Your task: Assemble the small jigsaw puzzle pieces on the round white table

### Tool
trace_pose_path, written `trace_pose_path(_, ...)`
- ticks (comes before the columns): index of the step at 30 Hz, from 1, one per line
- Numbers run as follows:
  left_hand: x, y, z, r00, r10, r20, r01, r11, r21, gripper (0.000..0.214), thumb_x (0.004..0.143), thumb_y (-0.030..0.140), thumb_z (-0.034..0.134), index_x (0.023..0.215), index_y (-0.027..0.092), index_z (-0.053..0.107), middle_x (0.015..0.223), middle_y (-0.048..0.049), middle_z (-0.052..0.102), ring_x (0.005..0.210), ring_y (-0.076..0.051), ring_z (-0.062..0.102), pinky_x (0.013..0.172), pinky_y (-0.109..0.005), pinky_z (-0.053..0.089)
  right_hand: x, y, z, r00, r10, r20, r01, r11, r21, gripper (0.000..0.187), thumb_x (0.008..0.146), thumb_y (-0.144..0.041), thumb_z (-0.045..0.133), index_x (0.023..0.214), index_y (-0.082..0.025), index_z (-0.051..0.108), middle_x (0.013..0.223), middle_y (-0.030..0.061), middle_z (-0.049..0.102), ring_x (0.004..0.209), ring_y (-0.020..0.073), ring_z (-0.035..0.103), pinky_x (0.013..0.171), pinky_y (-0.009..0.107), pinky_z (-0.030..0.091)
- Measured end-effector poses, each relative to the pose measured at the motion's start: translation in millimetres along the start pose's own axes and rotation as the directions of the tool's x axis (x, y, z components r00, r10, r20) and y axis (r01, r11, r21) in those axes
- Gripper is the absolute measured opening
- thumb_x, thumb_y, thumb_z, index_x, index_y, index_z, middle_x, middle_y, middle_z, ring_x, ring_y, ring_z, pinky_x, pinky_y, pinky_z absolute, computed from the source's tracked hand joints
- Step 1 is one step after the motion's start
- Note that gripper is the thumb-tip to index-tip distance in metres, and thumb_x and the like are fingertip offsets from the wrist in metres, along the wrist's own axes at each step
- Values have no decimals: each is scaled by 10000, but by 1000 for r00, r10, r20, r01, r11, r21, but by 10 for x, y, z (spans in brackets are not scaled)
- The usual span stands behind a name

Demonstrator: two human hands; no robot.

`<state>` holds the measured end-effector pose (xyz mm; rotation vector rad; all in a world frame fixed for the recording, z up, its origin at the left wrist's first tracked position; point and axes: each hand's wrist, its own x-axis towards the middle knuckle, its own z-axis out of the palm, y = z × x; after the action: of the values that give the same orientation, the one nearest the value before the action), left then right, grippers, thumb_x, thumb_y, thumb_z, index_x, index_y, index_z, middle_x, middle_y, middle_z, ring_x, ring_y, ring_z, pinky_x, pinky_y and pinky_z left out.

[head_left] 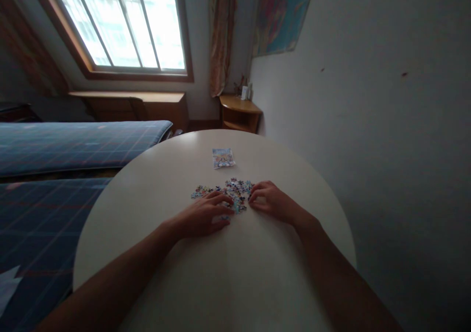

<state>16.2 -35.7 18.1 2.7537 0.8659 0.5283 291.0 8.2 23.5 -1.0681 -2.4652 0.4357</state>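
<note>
Puzzle pieces (238,187), many, small, multicoloured: we list them in one loose heap on the white round counter (147,190), near its middle, with a thinner spread trailing off to the left. Left hand (204,216), one: palm down over the near left side of the heap, fingers parted, thumb apart from them, grasping nothing that we can see. Right hand (270,199), one: fingers curled at the heap's right edge; we cannot tell whether a piece is pinched between the tips. Picture sheet (222,158), one: flat beyond the heap, apart from both hands. Hazards, as we judge them: pieces overlap, so drawing one out could drag its neighbours or flip them; the left hand hides some, and one could slide unnoticed under the palm; a broad sweep could scatter the thin spread, and a stronger one could send pieces over the rim towards the bed (84,143); a forward push could run pieces against the sheet and shift it.
</note>
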Motion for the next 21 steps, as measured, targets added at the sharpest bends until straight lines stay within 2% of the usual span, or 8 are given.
trace_pose_path(5,26,34,-21,999,12,34,-12,1000,3,354,906,278,618,1259,305,629,1327,-57,570,1232,-278,508,1057,-461,429,-15,-74,3,999,1,-41,1,998,59,156,804,-229,757,957,-253,775,1067,79,674,1065,230,583,989,414,444)
trace_pose_path(9,50,46,-21,999,16,37,-15,1000,-12,309,907,287,620,1215,300,647,1310,-53,575,1215,-271,520,1051,-462,429,18,-177,93,999,-46,-10,46,995,85,95,794,-285,780,889,-279,789,1090,70,658,1079,222,572,984,400,449)
trace_pose_path(13,62,-9,24,1000,24,13,-24,999,-34,204,915,279,613,1107,282,684,1265,-50,603,1178,-251,542,1035,-430,435,10,-121,98,999,-32,-27,33,999,30,52,793,-245,772,842,-259,784,1060,72,665,1074,227,567,982,406,446)
trace_pose_path(17,85,-71,78,998,58,-27,-59,997,-48,188,914,242,605,1094,252,657,1196,-51,643,1150,-231,556,1029,-401,433,-26,-51,46,999,-15,-53,16,1000,26,65,780,-199,764,829,-240,777,1044,79,663,1058,224,571,978,407,449)
trace_pose_path(21,90,-78,55,996,65,-58,-69,995,-66,171,915,233,594,1082,229,630,1138,-55,664,1105,-220,567,1015,-394,432,-19,-137,59,997,-62,-56,66,995,75,140,768,-212,771,902,-250,779,1073,79,654,1082,225,564,991,408,444)
